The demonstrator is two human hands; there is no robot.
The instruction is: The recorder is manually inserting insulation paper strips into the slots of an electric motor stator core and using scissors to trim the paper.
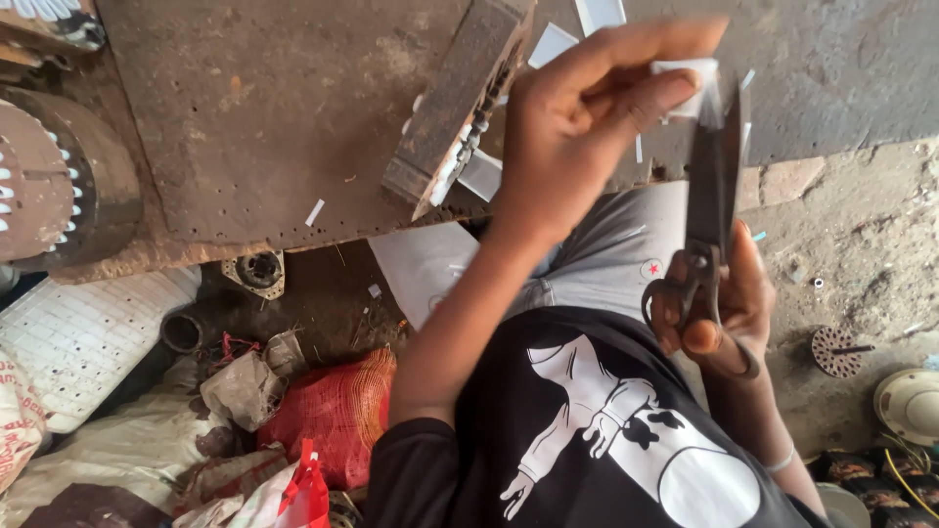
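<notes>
The paper strip [685, 86], small and white, sits high in the head view, pinched between the thumb and fingers [636, 59] of the left hand [577, 127]. That hand is raised over the lap, its forearm running down toward the black printed shirt [606, 430]. The strip's right end meets the blades of the scissors [712, 196], which stand nearly upright with their tips at the paper. The blades lie close together, only a narrow gap showing at the top where the strip enters.

The right hand [719, 313] holds the scissors from below, its fingers threaded through the dark handle loops and curled tight around them. A thin bangle [781, 460] circles that wrist.

Behind the hands, a rusty metal desk [254, 117] fills the upper left, with a worn block [455, 98] lying on its edge and small white paper offcuts [553, 44] scattered about it. A larger white sheet [421, 264] lies just below the desk edge, beside the grey trousers [606, 264].

At the far left a round motor stator [44, 176] with white slot liners rests against the desk. Lower left, a red mesh bag [337, 411] lies among crumpled sacks and a white mat [83, 332]. On the concrete floor [861, 244] to the right sit a small slotted disc [834, 350] and a pale round cover [910, 403].
</notes>
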